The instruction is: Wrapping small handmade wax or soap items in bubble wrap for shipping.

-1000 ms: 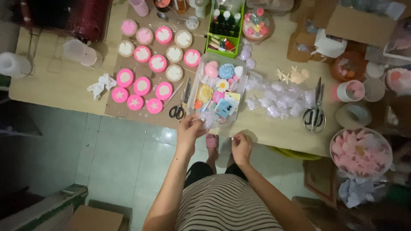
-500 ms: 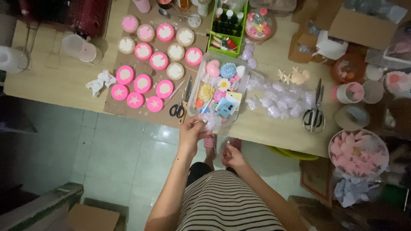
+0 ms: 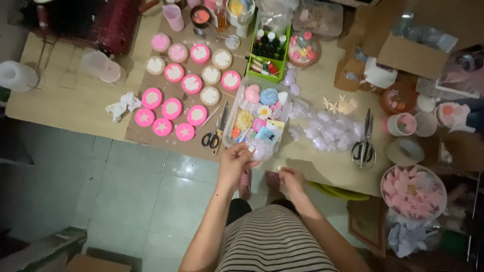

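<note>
Pinching a clear plastic bag (image 3: 262, 149), left hand (image 3: 235, 162) beside right hand (image 3: 291, 179).

Overall exposure is dim, with a warm cast. The brightest zone is the counter (image 3: 60, 108) just beyond the fingers (image 3: 250, 149), lit evenly from overhead. The floor (image 3: 151, 196) to the left of the fingers reads grey-green with faint sheen, no hard glare. A soft shadow lies on the counter immediately right of the fingers. The far corners fall off to near black, notably the upper left and lower right. Fine detail is soft throughout; both hands show slight motion blur. Lines bow near the frame edges, indicating wide-angle distortion.
</note>
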